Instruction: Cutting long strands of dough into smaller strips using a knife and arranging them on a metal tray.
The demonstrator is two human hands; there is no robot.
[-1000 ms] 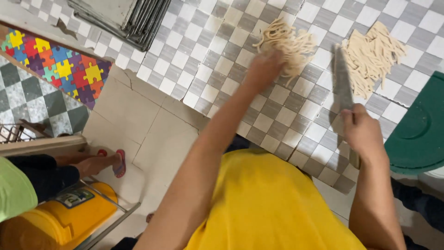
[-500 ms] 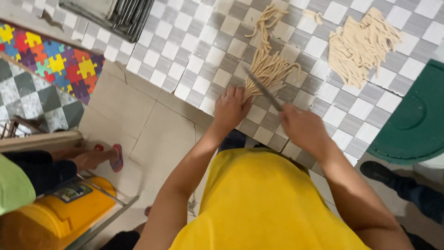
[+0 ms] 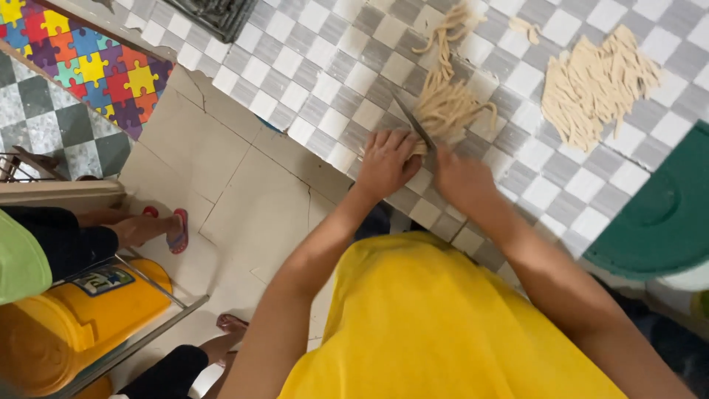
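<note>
Cutting a bundle of pale strips (image 3: 447, 109) on the checkered table (image 3: 332, 59)

Left hand (image 3: 388, 159) is pressing down closed over the near end of the bundle, right hand (image 3: 461, 177) is gripping the knife (image 3: 413, 122) right beside it, blade resting against the strips. A bigger pile of cut strips (image 3: 598, 85) is lying well apart, next to a green lid (image 3: 665, 214).

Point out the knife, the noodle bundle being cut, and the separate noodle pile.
knife (image 3: 413, 124), head view, on the blade.
noodle bundle (image 3: 449, 107), head view, its middle.
noodle pile (image 3: 594, 85), head view, its centre.
</note>
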